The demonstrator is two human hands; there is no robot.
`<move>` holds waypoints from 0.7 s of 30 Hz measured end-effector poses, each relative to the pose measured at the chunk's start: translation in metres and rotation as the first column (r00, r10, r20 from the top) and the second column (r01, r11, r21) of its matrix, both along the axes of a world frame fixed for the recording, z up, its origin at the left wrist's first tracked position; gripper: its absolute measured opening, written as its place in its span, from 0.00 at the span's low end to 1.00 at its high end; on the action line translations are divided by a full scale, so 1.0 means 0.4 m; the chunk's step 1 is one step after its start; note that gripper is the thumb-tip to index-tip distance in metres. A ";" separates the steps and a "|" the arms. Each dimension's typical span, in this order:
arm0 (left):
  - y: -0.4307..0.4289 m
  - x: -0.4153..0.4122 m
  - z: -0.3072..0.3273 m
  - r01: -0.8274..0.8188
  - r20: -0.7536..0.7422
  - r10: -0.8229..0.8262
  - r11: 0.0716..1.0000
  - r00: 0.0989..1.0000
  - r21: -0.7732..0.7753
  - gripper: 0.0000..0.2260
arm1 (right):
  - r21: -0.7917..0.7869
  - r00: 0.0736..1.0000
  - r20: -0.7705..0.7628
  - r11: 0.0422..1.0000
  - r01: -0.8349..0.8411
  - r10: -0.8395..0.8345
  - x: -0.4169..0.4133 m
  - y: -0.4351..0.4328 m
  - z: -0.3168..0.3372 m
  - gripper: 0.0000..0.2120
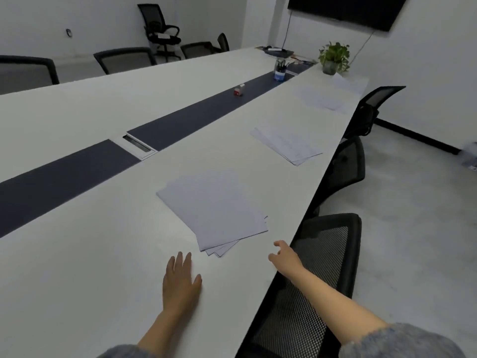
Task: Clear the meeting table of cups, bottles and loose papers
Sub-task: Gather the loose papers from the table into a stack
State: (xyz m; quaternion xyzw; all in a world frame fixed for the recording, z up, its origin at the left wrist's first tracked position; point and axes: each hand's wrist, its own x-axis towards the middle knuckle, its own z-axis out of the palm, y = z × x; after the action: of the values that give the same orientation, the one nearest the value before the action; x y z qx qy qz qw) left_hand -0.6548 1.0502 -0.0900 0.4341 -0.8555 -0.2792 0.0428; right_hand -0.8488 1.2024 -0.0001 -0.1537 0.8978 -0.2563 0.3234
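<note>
A fanned stack of white papers (214,208) lies on the long white meeting table (90,267), just ahead of both hands. My left hand (180,280) rests flat on the tabletop, fingers straight, a short way below the stack's near corner. My right hand (282,257) hovers near the table's right edge, fingers loosely curled, holding nothing, to the right of the stack. A second paper stack (286,144) lies farther along the table, and a third, fainter one (317,98) beyond it. More sheets (346,82) lie near the far end.
A dark strip (196,117) with a cable hatch (139,146) runs down the table's middle; a small red-and-white box (239,89) and a pen cup (280,69) stand on it. A potted plant (334,58) stands at the far end. Black mesh chairs (317,267) line the right edge.
</note>
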 end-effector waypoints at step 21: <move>0.020 0.007 -0.054 0.037 0.165 -0.002 0.977 0.986 -0.211 0.21 | 0.221 0.994 -0.088 0.974 -0.051 0.072 -0.250 -0.320 -0.096 0.32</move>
State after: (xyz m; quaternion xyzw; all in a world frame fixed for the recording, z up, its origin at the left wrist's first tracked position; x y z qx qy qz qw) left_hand -0.6520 1.0580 -0.1115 0.4399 -0.8854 -0.1493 0.0158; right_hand -0.9486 1.0746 -0.0385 -0.1570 0.9297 -0.1384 0.3029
